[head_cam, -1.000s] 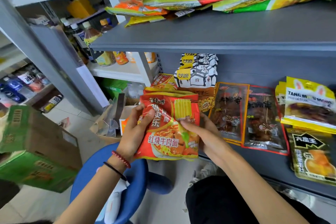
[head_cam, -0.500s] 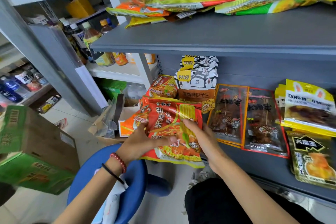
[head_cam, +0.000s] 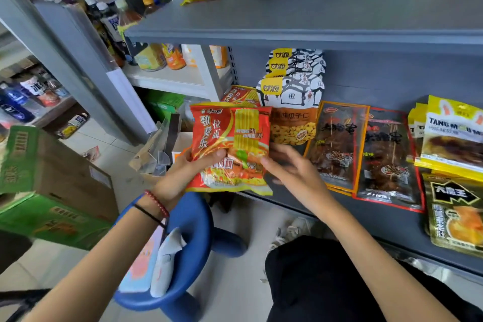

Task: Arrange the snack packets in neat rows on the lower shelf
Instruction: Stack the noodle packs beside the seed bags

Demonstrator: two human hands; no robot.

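Head view: left hand [head_cam: 180, 178] pinched crinkly red-orange plastic noodle packet [head_cam: 230, 144] at lower-left corner, thumb on front, over left end of grey metal lower shelf [head_cam: 386, 222]. Right hand [head_cam: 295, 172] blurry at packet's right edge, grip unclear tbh. Packet looked light, puffy, slippery, noodles crushable; hold by edge seams.

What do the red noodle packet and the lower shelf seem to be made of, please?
Red noodle packet: glossy printed plastic film, judging by its crinkles and sheen. Lower shelf: probably painted metal, matte grey; even, no grain.
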